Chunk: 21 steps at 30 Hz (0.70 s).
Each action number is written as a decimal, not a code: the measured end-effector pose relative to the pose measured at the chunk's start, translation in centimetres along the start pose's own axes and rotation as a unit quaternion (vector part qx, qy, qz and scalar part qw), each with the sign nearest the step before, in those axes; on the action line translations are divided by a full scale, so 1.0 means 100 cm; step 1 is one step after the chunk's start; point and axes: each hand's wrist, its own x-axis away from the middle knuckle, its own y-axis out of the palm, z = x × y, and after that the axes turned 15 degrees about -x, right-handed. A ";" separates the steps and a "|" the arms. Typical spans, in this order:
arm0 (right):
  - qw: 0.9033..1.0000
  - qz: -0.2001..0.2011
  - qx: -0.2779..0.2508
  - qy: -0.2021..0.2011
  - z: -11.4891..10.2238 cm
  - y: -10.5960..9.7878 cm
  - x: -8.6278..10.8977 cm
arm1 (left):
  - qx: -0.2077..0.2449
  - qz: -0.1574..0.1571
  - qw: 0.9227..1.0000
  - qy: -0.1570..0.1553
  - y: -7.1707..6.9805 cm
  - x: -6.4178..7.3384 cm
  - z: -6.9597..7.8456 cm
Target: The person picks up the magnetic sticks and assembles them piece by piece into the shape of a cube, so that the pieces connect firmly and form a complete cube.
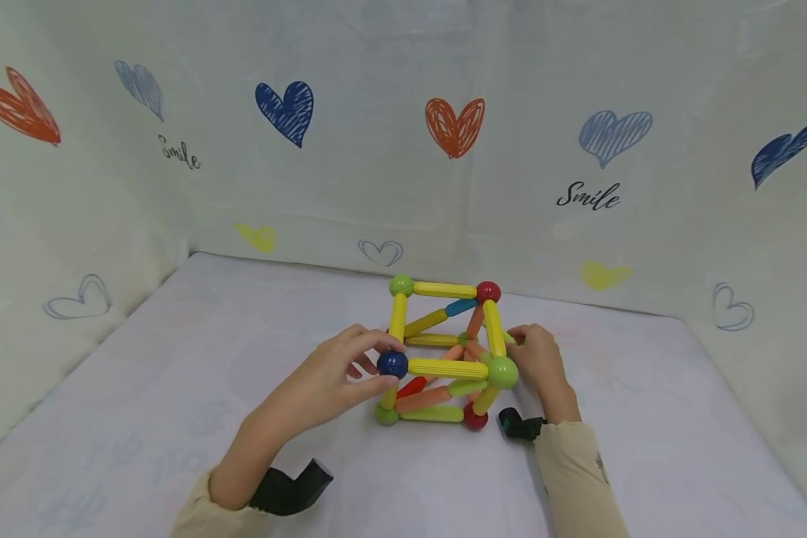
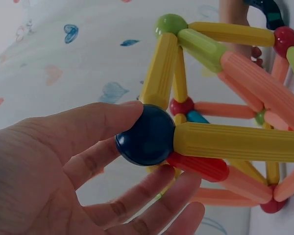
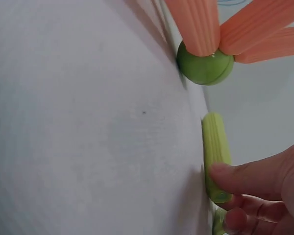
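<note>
A box-shaped frame of coloured rods and balls stands on the table, with yellow rods (image 1: pixel 447 368) along its top. My left hand (image 1: pixel 329 385) pinches the dark blue ball (image 2: pixel 146 136) at its near left top corner, thumb on one side and fingers on the other. On the far right side of the frame, my right hand (image 1: pixel 539 362) holds a light green rod (image 3: pixel 215 139) between thumb and fingers, close over the table. That rod lies apart from a green ball (image 3: pixel 206 66) where several orange rods (image 3: pixel 198 24) meet. Another light green piece (image 3: pixel 218 223) shows partly behind the right fingertips.
The white table (image 1: pixel 195 433) reaches back to a white cloth wall (image 1: pixel 376 179) printed with hearts and the word Smile. A black wrist camera (image 1: pixel 292 489) sits on the left wrist, another black camera (image 1: pixel 519 426) on the right, close to the frame's red ball (image 1: pixel 475 417).
</note>
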 end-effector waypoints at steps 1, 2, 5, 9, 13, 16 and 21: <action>1.000 -0.004 -0.005 0.001 -0.001 -0.001 0.001 | 0.002 0.000 1.000 0.001 0.000 0.000 0.000; 1.000 -0.007 -0.009 0.000 -0.001 -0.003 0.002 | 0.004 -0.001 1.000 0.002 0.000 0.000 0.000; 1.000 -0.010 -0.015 -0.007 -0.002 -0.010 0.007 | 0.010 -0.005 1.000 0.004 0.000 -0.001 -0.001; 0.999 0.010 -0.017 -0.034 -0.004 -0.022 0.011 | 0.017 -0.010 1.000 0.004 0.001 -0.003 -0.001; 0.997 0.045 -0.035 -0.055 -0.010 -0.033 0.016 | 0.025 -0.011 1.000 -0.002 0.002 -0.005 -0.002; 0.994 0.069 -0.050 -0.073 -0.017 -0.041 0.021 | 0.035 -0.007 0.999 -0.007 0.004 -0.006 -0.003; 0.988 0.081 -0.068 -0.113 -0.030 -0.057 0.033 | 0.065 0.007 0.998 -0.013 0.009 -0.010 -0.005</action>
